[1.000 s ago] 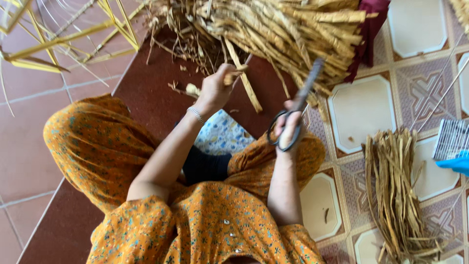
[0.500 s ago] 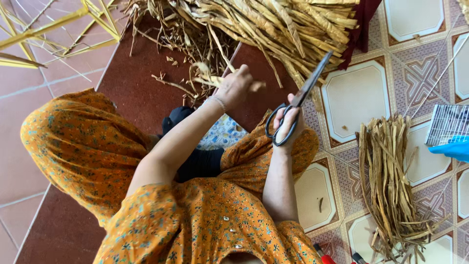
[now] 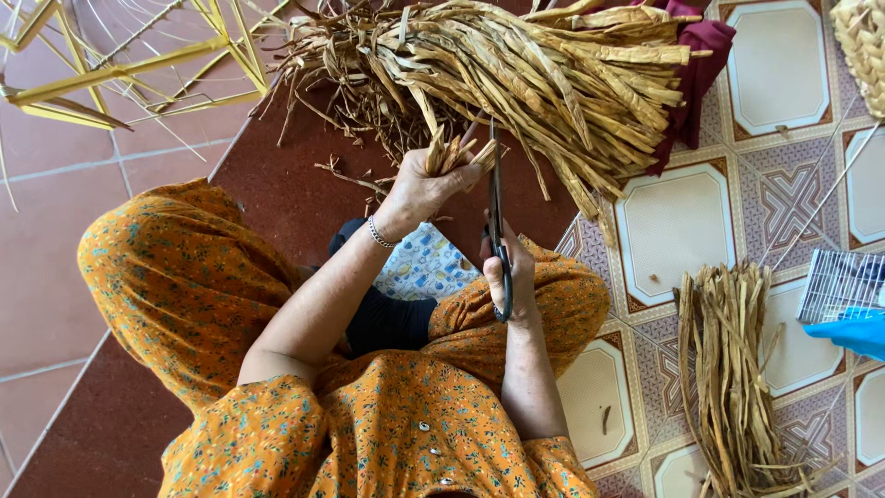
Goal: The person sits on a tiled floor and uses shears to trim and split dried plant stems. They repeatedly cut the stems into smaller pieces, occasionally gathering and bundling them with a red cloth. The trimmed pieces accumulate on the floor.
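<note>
floor: plain red-brown tiles (image 3: 55, 277) at left, patterned cream-and-brown tiles (image 3: 673, 221) at right. person sits on floor in orange dress. yellow frame (image 3: 138, 65) top left. big bundle of dried leaves (image 3: 516, 65) lies across top, maroon cloth (image 3: 701, 46) under its far end. smaller leaf bundle (image 3: 733, 369) on patterned tiles at right; blue thing and wire grid at right edge. no labels or signs visible. left hand (image 3: 424, 189) closed around few leaf strips (image 3: 447, 152) at big bundle's edge. right hand (image 3: 507, 267) fingers through handles of scissors (image 3: 495, 212), blades nearly closed, pointing at strips.
</note>
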